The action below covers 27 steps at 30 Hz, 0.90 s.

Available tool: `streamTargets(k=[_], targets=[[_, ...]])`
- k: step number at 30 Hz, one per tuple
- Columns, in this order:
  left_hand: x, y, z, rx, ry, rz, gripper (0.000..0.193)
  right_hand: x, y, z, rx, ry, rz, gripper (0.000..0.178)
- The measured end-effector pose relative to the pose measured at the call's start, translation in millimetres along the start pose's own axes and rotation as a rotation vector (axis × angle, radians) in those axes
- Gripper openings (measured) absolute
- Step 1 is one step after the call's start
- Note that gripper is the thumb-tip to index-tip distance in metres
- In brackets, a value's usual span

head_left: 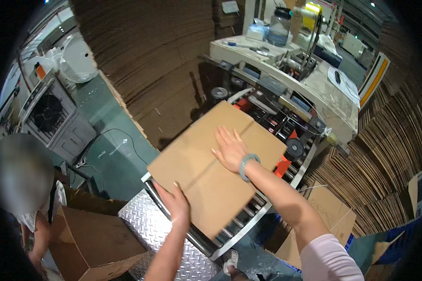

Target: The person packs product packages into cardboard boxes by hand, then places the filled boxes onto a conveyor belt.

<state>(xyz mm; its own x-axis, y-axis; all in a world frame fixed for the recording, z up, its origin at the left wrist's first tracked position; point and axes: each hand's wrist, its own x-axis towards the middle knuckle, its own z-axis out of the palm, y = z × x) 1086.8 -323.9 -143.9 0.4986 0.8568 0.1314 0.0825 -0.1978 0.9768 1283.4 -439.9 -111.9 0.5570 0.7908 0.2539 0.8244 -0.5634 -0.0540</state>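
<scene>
Apparently light and stiff, the box is lying on rollers, the right hand spreading flat on top, the left hand, thumb apart, bracing its near-left edge, a likely hold.

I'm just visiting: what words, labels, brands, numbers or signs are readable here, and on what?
None can be read clearly enough to quote.
Carton under the hands: no print shows on its top.
White paper at the top: too small.
Paper sheet at upper right: too blurred.
Carton at lower right: faint markings, unreadable.
</scene>
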Motion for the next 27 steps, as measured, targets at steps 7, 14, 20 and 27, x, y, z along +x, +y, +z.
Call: streamTargets(k=[7, 14, 20, 27], targets=[[15, -32, 91, -0.145, -0.219, -0.216, 0.061, 1, 95, 3, 0.213, 0.029, 0.175, 0.055], [-141, -257, -170, 0.526, -0.781, -0.707, 0.044, -417, 64, 125, 0.535, 0.53, 1.037, 0.032], [-291, -267, -220, 0.638, -1.134, -1.179, 0.044, -842, 47, 241, -0.065, 0.096, 1.896, 0.063], [-260, -285, -207, 0.625, -1.117, -1.047, 0.04, -873, 101, 263, 0.446, 0.188, 2.035, 0.053]])
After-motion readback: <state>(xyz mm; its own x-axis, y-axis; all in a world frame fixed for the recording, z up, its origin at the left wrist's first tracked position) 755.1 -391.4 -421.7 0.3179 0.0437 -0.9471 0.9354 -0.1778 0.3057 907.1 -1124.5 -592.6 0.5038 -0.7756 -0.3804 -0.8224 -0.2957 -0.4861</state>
